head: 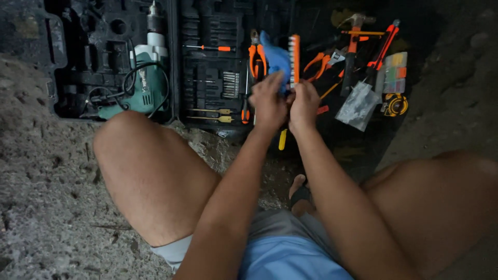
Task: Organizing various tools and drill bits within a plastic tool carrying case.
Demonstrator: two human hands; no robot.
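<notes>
Blue cloth (275, 58): we pinched it in our left hand (267, 101), its lower part hidden.
Right hand (303, 103): beside the left; whether it gripped anything, we couldn't tell.

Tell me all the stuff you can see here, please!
tool case: one, black, open on the ground at top left
power drill: one, green and white, lying in the case with its black cord
pliers: one, orange handles, top middle
blue object: one, blue, at the fingers of the left hand; what it is cannot be told
bit strip: one, orange, above the right hand
hammer: one, orange and black handle, top right
plastic bag: one, clear, right
tape measure: one, yellow and black, far right
left hand: one, on the blue object
right hand: one, beside the left
</notes>
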